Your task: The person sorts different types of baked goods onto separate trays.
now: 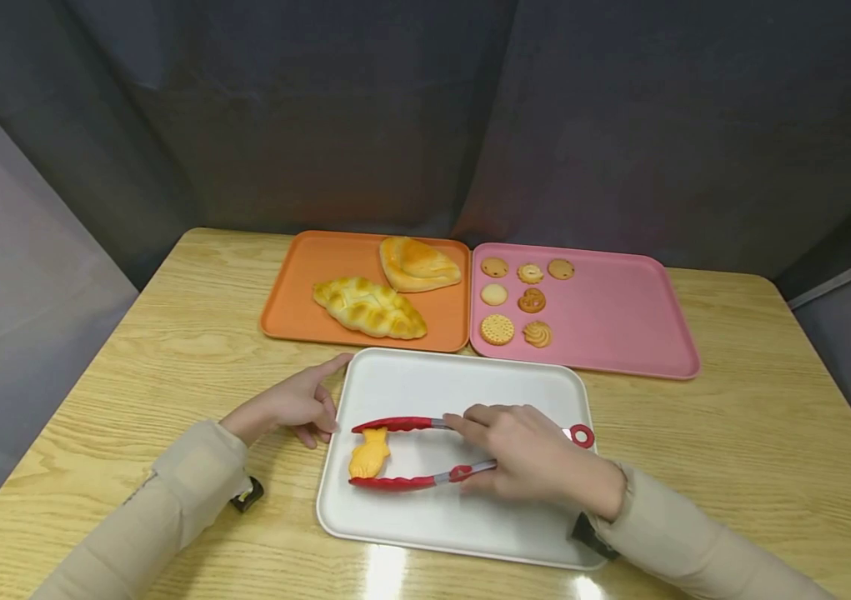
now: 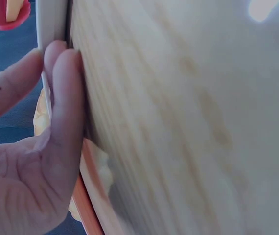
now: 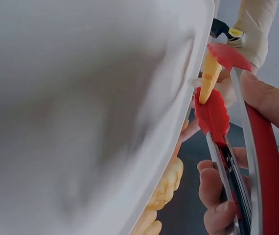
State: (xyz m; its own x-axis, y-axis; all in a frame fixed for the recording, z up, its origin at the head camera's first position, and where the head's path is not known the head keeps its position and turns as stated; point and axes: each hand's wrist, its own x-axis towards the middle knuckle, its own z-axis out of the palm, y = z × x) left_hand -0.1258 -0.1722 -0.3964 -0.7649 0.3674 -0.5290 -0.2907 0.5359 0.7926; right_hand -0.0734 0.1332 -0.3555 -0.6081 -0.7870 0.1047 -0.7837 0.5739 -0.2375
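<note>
My right hand (image 1: 518,442) grips red-tipped metal tongs (image 1: 402,483) over the white tray (image 1: 470,379). A yellow fish-shaped pastry (image 1: 370,454) lies between the two tong ends, near the tray's left edge. In the right wrist view the pastry (image 3: 209,78) touches both red tong heads; whether it is clear of the tray I cannot tell. My left hand (image 1: 293,404) rests against the tray's left rim, one finger stretched toward the far corner. In the left wrist view, fingertips (image 2: 68,58) touch the outside of the rim.
Behind the white tray, an orange tray (image 1: 290,312) bears a braided bread (image 1: 370,308) and a folded pastry (image 1: 417,265). Right of it, a pink tray (image 1: 620,317) holds several small cookies, including a pretzel-shaped one (image 1: 532,301). All three trays lie on a wooden table (image 1: 755,433).
</note>
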